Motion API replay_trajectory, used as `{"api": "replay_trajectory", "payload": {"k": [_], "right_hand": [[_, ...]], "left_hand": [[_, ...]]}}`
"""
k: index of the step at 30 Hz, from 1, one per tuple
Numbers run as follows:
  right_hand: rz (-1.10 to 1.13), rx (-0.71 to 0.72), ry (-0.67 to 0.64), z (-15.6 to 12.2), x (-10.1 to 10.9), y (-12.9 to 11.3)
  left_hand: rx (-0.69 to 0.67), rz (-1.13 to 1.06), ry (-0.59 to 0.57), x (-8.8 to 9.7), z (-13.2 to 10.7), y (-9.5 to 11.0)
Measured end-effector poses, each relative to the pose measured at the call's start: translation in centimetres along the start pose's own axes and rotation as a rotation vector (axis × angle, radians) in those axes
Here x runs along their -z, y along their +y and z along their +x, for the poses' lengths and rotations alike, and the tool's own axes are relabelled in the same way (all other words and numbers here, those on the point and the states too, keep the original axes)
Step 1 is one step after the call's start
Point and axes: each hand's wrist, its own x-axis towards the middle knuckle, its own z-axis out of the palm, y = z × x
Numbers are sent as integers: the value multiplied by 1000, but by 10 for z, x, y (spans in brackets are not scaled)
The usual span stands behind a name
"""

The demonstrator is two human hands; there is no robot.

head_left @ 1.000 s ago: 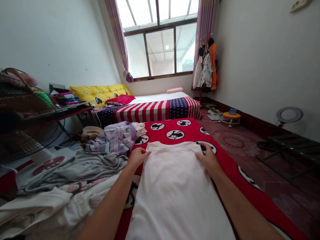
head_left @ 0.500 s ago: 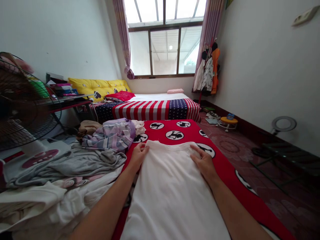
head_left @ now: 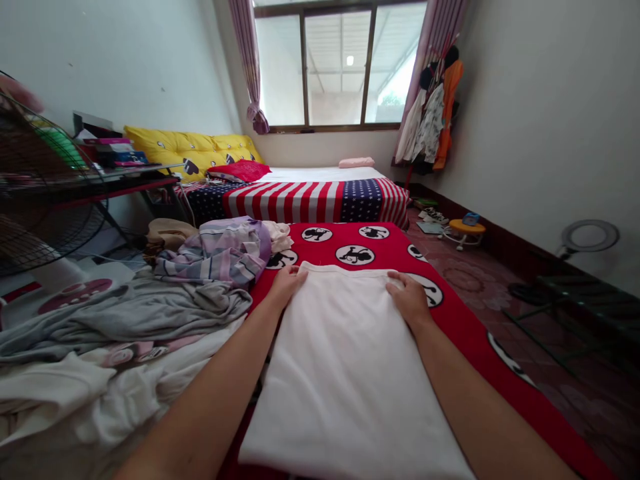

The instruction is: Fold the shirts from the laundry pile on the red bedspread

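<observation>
A white garment (head_left: 350, 367), its exact kind unclear, lies spread on a red cloth (head_left: 320, 243) printed with black figures in white circles. My left hand (head_left: 289, 283) grips its far left corner between thumb and fingers. At the far right corner, my right hand (head_left: 409, 298) pinches the edge with its fingers closed on the fabric. The far edge runs nearly straight between both hands. The garment's near edge shows at the lower left, close to my left forearm.
To the left lie a heap of white clothes (head_left: 130, 400), a grey garment (head_left: 150, 313) and a plaid garment (head_left: 220, 250). A fan (head_left: 45, 193) stands beyond them. A striped bed (head_left: 295, 200) is ahead; a yellow stool (head_left: 466, 228) and a dark green folding frame (head_left: 575, 300) stand right.
The view has tilted down a little. The white garment looks smoother and straighter along its far edge, and its near edge has come into view. Both hands keep their hold on the corners.
</observation>
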Motion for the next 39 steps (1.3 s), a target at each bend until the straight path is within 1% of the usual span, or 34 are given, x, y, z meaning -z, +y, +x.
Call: {"api": "replay_trajectory", "payload": {"k": [3, 5, 7, 9, 12, 15, 17, 19, 21, 23, 26, 28, 31, 34, 37, 39], "right_hand": [[-32, 4, -25, -1, 1, -4], [-41, 1, -59, -3, 5, -10], [-31, 8, -108, -9, 13, -14], [15, 22, -175, -22, 26, -15], [40, 75, -246, -55, 54, -12], [-138, 142, -298, -99, 87, -10], [-257, 124, -402, -128, 105, -9], [-303, 78, -506, -154, 117, -10], [-278, 53, -556, -172, 121, -12], [-191, 49, -564, -182, 122, -16], [-50, 47, -579, -183, 123, -24], [-34, 53, -564, -181, 126, -29], [-93, 88, -523, -182, 131, -28], [-173, 112, -497, -192, 132, -21], [-267, 112, -527, -204, 131, -13], [-354, 115, -554, -206, 134, -10]], "left_hand": [[17, -18, -17, 2, -2, 3], [13, -44, -39, 5, -12, 8], [12, -75, -60, 12, -28, 13], [24, -89, -79, 23, -51, 15], [59, 9, -159, 48, -92, 16], [86, 230, -300, 74, -137, 16], [81, 345, -404, 86, -164, 15], [16, 425, -486, 92, -186, 14], [-93, 525, -496, 94, -203, 13], [-175, 619, -458, 92, -212, 15], [-202, 635, -422, 90, -215, 21], [-213, 593, -408, 90, -215, 27], [-217, 569, -363, 92, -219, 30], [-186, 633, -335, 93, -229, 20], [-182, 701, -330, 95, -237, 3], [-179, 744, -339, 99, -239, -4]]}}
